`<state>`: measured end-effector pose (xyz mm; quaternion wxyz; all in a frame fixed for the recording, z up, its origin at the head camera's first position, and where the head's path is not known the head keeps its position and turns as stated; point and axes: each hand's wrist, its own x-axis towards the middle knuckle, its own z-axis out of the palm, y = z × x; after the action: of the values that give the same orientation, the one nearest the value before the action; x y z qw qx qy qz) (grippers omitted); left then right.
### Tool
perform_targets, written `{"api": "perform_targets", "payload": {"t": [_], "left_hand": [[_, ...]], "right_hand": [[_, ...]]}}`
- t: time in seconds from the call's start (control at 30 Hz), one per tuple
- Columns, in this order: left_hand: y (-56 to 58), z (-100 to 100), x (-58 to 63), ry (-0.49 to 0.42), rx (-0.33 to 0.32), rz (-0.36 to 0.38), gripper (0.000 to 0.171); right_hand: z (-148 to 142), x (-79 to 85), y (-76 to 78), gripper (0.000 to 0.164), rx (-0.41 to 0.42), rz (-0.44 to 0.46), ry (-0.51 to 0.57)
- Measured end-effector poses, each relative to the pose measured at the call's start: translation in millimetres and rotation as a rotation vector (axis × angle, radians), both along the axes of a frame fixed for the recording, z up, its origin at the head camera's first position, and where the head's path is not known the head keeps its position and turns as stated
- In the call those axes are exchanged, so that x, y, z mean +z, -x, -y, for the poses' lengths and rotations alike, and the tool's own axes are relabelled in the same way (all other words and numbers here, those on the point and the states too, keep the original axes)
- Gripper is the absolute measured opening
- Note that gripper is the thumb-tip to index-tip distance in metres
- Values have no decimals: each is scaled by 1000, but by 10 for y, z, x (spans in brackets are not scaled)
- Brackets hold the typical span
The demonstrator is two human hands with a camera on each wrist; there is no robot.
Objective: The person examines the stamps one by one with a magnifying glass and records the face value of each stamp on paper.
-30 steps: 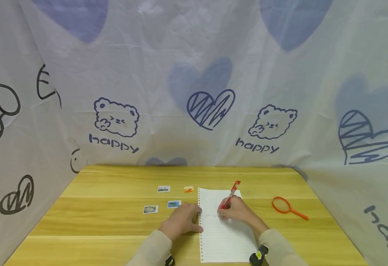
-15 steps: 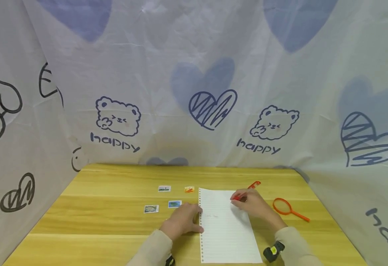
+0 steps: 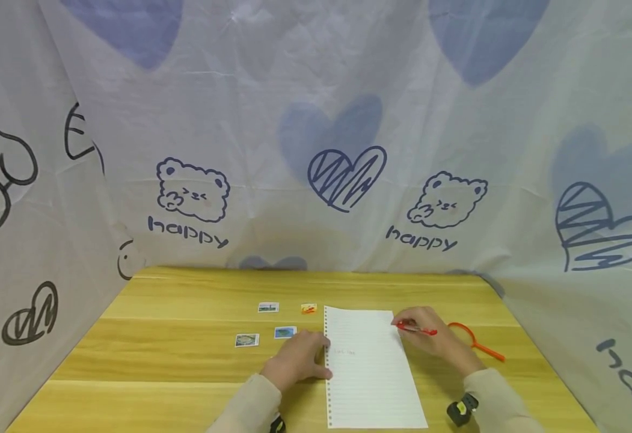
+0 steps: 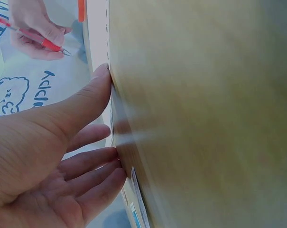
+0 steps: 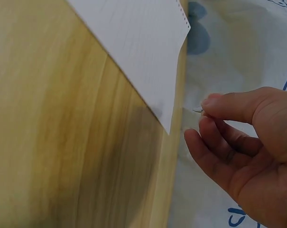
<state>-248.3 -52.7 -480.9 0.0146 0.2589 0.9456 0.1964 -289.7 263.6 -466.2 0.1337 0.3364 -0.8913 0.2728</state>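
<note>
Your right hand point(image 3: 432, 343) pinches the pen point(image 3: 416, 328) nearer the bench's point(image 3: 175, 361) right edge; relaxed left hand point(image 3: 296, 359), steady that paper point(image 3: 372, 385)!

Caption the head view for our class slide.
Left hand at the punched edge of a lined sheet, right hand holding a red pen.

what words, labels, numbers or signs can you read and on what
"happy": back cloth, under the left bear
"happy": back cloth, under the right bear
"hap", cut off by picture edge: right cloth
Handwriting on the paper: too faint to read
Stamp-like pictures: too small to read
</note>
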Motion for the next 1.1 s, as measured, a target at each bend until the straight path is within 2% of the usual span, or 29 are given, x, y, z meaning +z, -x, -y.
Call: {"api": "perform_targets", "payload": {"t": [0.13,0.47,0.77,1.1], "left_hand": [[1,-10,18,8,4,-1,60],[25,-23,16,27,17,9,61],[12,-22,24,26,14,16,61],[12,-17,-2,25,14,5,60]], "right_hand": [[-56,-13,20,9,-11,-66,-42],[-145,-43,33,18,-119,45,-94],[-177,-104,73,29,-157,71,-116],[-289,-98,96,27,-158,60,-164]]}}
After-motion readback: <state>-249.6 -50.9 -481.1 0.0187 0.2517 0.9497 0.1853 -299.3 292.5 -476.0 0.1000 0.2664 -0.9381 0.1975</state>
